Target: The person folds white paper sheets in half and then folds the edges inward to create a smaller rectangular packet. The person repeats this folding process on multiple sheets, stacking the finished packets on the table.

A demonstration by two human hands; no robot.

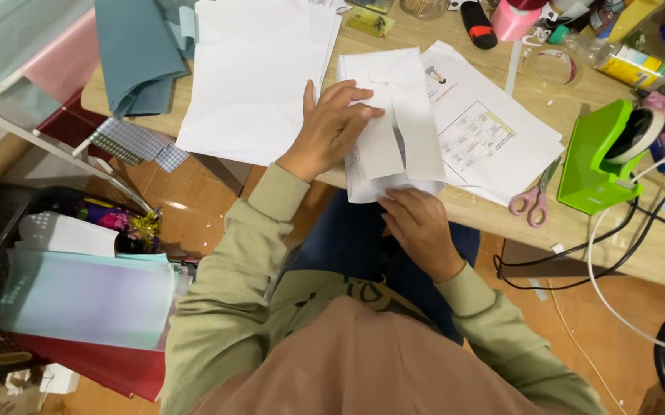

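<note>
Okay, seated person at a wooden desk (624, 253), working a folded white paper piece (394, 123) that lies at the desk's near edge and hangs a little over it. Left hand (331, 127) lies flat on the piece's left side, fingers spread and pressing down, thumb up toward the far edge. Right hand (421, 223) sits at the piece's near end, fingers curled and pinching the bottom flap, part of the grip hidden by the knuckles.

Progress, judged from the folds: two long strips already lie folded lengthwise down the middle of the piece, and creases show near its top. The bottom end looks unfinished, with the paper bunched loose under the right hand, so the lower fold is probably what is left. No tape or glue visible on it.

Around the piece: a printed instruction sheet (486, 131) just right of it and partly under it; a stack of plain white sheets (248, 77) just left; pink-handled scissors (533, 201) further right, near the desk edge; a green tape dispenser (601, 157) beyond the scissors; teal paper (136, 54) well to the left, draped over the desk corner.
</note>
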